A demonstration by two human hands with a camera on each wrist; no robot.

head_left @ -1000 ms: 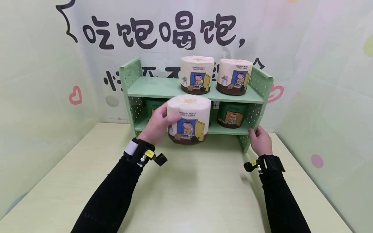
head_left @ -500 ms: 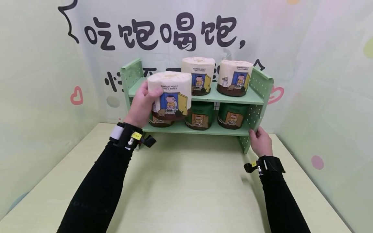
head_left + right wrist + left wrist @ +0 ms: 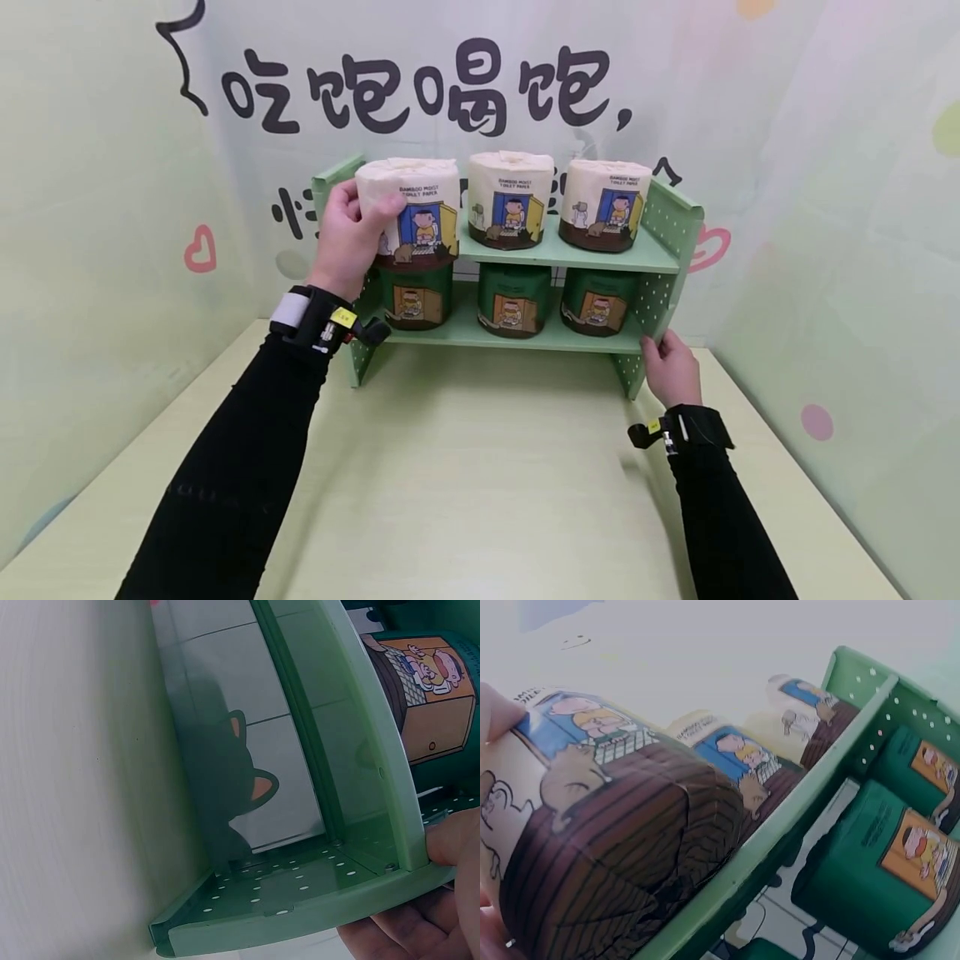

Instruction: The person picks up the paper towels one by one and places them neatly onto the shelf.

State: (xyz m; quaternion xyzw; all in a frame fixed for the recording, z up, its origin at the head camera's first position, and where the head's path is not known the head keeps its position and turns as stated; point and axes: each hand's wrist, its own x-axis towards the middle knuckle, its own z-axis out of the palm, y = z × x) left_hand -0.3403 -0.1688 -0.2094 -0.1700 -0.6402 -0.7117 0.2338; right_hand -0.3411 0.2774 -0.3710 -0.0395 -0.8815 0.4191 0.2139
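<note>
My left hand (image 3: 348, 237) grips a white-and-brown toilet paper roll (image 3: 420, 229) by its left side, thumb across the front. It is at the left end of the upper level of the green shelf (image 3: 480, 340). In the left wrist view the roll's brown underside (image 3: 622, 877) shows beside the shelf's front edge; whether it touches the upper board I cannot tell. Two like rolls stand to its right, a middle roll (image 3: 512, 200) and a right roll (image 3: 606, 206). My right hand (image 3: 672, 367) pinches the edge of the shelf's right side panel (image 3: 322, 919) between thumb and fingers.
Dark green toilet paper rolls fill the lower level: a left one (image 3: 412, 297), a middle one (image 3: 512, 302) and a right one (image 3: 597, 302). The shelf stands on a pale tabletop (image 3: 480, 467), before a printed backdrop (image 3: 697, 75), with walls on both sides.
My left hand has carried the white roll leftward and up from before the shelf's middle to the upper level's left end. The right hand stays on the side panel.
</note>
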